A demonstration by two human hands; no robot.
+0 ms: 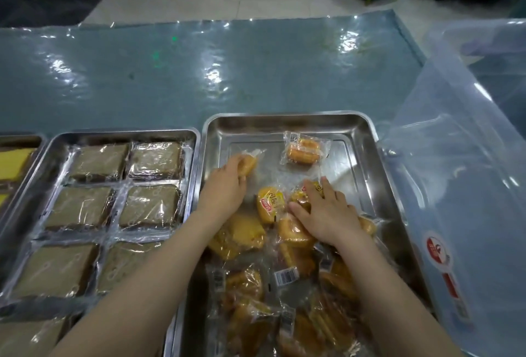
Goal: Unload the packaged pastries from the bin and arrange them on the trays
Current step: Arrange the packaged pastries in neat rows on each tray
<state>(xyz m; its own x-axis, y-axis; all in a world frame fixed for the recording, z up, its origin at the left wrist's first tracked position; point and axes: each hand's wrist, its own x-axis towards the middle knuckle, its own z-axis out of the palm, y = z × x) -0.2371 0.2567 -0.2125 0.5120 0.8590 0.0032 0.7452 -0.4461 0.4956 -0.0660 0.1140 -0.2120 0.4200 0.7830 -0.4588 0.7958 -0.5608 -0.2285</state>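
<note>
Steel rim runs close on the outer side of the left hand (226, 186), where the right-hand tray (287, 121) butts against the neighbouring tray (113, 136) of flat brown wrapped squares (99, 161). Beyond both hands the tray floor lies bare up to its far wall, apart from one loose wrapped pastry (303, 151), so open room sits ahead of the fingers and between the two grips.

The left hand is closed around a golden pastry in clear film (249, 163), its fingers curled over the near end while the wrapper tail sticks out past the fingertips. That pastry is oblong, with its long axis slanting away from the hand toward the far right, and it rests low on the tray floor.

The right hand (327, 211) lies palm down with fingers spread over a yellow-labelled pastry (301, 195); whether it grips or only presses I cannot tell. Just inward of its thumb sits another pastry with a yellow and red label (270, 203), standing roughly lengthwise away from the person.

Behind both wrists, toward the person, a heap of wrapped pastries (270, 285) fills the near half of the tray, barcodes facing up at mixed angles.

Outward of the right hand the translucent bin (461, 214) presses against the tray's rim.
</note>
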